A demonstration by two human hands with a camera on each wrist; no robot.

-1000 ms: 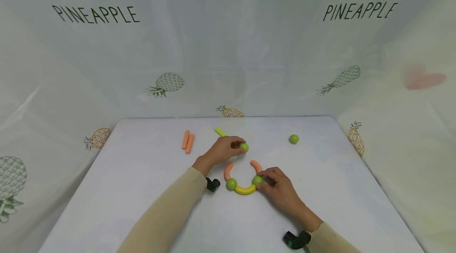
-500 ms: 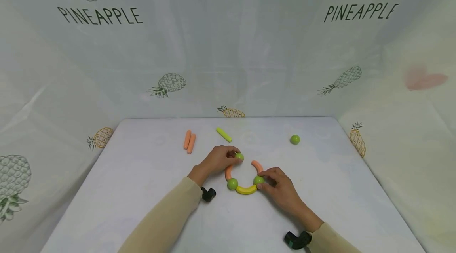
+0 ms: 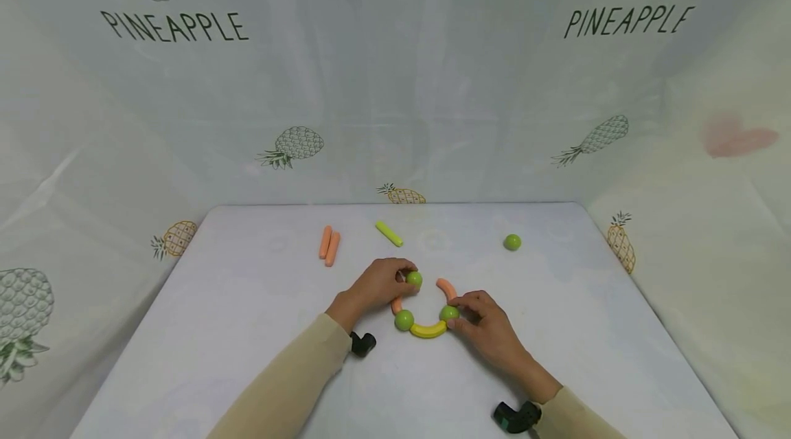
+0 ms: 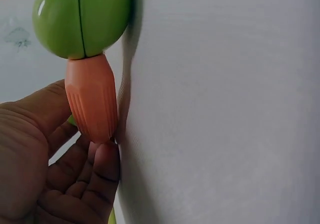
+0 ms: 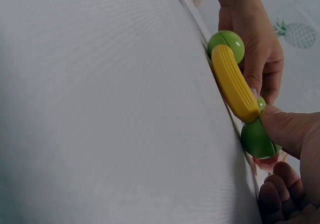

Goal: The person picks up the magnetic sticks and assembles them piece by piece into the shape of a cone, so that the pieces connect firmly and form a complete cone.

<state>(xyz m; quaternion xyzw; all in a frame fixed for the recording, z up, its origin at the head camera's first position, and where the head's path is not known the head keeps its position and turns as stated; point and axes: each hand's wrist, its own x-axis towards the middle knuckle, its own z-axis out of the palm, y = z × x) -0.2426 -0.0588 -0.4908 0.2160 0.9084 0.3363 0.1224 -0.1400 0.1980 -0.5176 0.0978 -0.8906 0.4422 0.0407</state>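
Observation:
In the head view my left hand (image 3: 378, 286) pinches a green ball (image 3: 415, 279) at the far end of the left orange curved piece (image 3: 397, 304), which it partly covers. My right hand (image 3: 491, 330) holds another green ball (image 3: 449, 313) between thumb and fingers. Between that ball and a third green ball (image 3: 404, 320) lies a yellow curved piece (image 3: 428, 331), its ends against both. A second orange curved piece (image 3: 445, 287) extends from the right ball. Close up in the left wrist view, the orange piece (image 4: 91, 96) touches a split-line green ball (image 4: 82, 16).
Two straight orange sticks (image 3: 329, 246) lie side by side at the back left of the white table (image 3: 185, 356). A lime green stick (image 3: 389, 233) is at the back middle, and a loose green ball (image 3: 512, 242) at the back right. A pineapple-print curtain (image 3: 395, 82) hangs behind.
My left hand has come nearer and slightly left with its green ball, from beyond the ring to the left orange curved piece, uncovering the lime stick. My right hand has stayed in place.

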